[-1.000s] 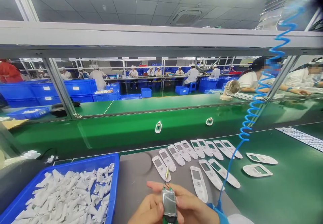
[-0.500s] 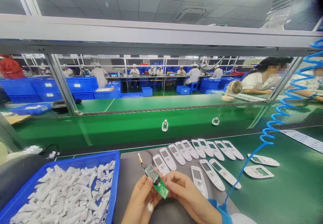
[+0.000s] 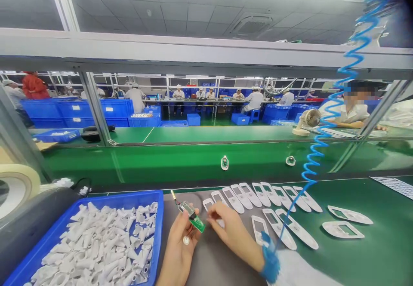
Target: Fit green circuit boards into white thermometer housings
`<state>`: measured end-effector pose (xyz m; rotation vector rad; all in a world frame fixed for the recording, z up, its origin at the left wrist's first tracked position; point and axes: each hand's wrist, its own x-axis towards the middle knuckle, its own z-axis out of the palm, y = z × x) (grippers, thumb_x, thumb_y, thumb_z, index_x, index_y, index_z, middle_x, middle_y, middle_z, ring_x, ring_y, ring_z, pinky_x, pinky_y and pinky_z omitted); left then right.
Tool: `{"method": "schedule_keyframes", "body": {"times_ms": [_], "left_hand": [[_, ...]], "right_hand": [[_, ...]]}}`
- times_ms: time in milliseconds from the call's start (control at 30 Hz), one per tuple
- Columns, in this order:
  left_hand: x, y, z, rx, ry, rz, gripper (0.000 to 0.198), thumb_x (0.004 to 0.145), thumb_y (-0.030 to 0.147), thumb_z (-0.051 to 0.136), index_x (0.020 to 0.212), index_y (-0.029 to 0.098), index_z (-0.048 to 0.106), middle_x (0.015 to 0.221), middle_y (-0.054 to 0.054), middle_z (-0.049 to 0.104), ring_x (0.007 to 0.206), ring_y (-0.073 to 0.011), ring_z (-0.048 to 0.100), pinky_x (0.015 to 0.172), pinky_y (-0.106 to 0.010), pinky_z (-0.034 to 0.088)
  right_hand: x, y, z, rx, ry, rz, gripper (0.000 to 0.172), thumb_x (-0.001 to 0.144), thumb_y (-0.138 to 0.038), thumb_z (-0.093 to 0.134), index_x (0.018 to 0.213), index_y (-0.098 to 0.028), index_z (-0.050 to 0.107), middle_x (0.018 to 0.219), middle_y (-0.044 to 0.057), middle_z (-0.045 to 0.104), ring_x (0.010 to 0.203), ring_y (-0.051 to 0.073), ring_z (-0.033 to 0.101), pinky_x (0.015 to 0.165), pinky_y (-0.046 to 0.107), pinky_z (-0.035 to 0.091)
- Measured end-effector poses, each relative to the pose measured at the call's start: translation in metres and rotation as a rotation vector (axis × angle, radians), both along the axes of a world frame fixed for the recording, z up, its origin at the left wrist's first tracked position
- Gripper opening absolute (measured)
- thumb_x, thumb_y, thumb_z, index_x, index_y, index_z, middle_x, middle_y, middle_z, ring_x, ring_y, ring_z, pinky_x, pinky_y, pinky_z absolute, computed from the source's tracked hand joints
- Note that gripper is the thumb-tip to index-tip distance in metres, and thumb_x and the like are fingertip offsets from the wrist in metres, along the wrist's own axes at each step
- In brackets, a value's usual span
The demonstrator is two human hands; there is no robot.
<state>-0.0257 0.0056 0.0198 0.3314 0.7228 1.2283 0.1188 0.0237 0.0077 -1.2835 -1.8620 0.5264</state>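
My left hand (image 3: 183, 234) is closed around a green circuit board (image 3: 196, 222) with a small display on it. A brass-tipped part on wires (image 3: 174, 195) sticks out at the board's upper end, and a round white disc (image 3: 186, 240) hangs below it. My right hand (image 3: 227, 226) is just right of the board, apart from it, fingers bent and drawn together; what they hold, if anything, is hidden. Around that hand lie white plastic housings (image 3: 232, 200) with rectangular windows, several in a row on the grey mat (image 3: 206, 260).
A blue tray (image 3: 160, 230) of white plastic pieces stands at left, beside a tape roll (image 3: 30, 176). A coiled blue cord (image 3: 314, 157) runs down to the blue wrist strap (image 3: 270, 258). Two housings with boards (image 3: 225, 163) sit on the green belt (image 3: 180, 161). Co-workers sit beyond.
My right hand has come away from the circuit board, to the right. The left hand still holds the board, now lower and tilted. The view has shifted left.
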Motion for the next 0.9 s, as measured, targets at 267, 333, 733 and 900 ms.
{"method": "schedule_keyframes", "body": {"times_ms": [267, 333, 733, 900], "left_hand": [[0.000, 0.000, 0.000, 0.007, 0.018, -0.016, 0.032, 0.062, 0.033, 0.066, 0.089, 0.017, 0.061, 0.088, -0.004, 0.063, 0.063, -0.0079, 0.052, 0.057, -0.019, 0.041], [0.000, -0.001, 0.001, 0.017, 0.015, -0.024, 0.030, 0.061, 0.034, 0.067, 0.085, 0.016, 0.062, 0.084, -0.004, 0.063, 0.061, -0.0073, 0.051, 0.055, -0.018, 0.040], [0.003, -0.002, 0.004, 0.147, 0.182, -0.103, 0.032, 0.057, 0.037, 0.069, 0.078, 0.014, 0.062, 0.069, -0.002, 0.060, 0.048, -0.0042, 0.042, 0.045, -0.015, 0.031], [0.009, 0.000, -0.007, 0.269, 0.409, -0.138, 0.034, 0.052, 0.034, 0.070, 0.078, 0.013, 0.062, 0.067, -0.003, 0.061, 0.058, -0.0104, 0.049, 0.050, -0.018, 0.035]], "right_hand": [[-0.019, 0.089, 0.000, 0.091, -0.347, -0.164, 0.015, 0.074, -0.007, 0.043, 0.074, -0.015, 0.056, 0.078, 0.006, 0.056, 0.075, 0.016, 0.051, 0.068, 0.027, 0.039], [-0.025, 0.092, -0.004, 0.072, -0.405, -0.176, 0.012, 0.074, -0.011, 0.046, 0.072, -0.013, 0.058, 0.079, 0.008, 0.057, 0.081, 0.020, 0.051, 0.071, 0.030, 0.038], [-0.011, 0.050, 0.031, -0.010, -0.370, -0.090, 0.026, 0.082, -0.025, 0.038, 0.099, -0.017, 0.057, 0.099, 0.008, 0.058, 0.091, 0.017, 0.052, 0.079, 0.028, 0.039], [-0.004, -0.015, 0.035, -0.083, 0.030, -0.015, 0.014, 0.078, -0.026, 0.044, 0.082, -0.020, 0.057, 0.084, 0.003, 0.062, 0.082, 0.017, 0.055, 0.075, 0.026, 0.042]]}}
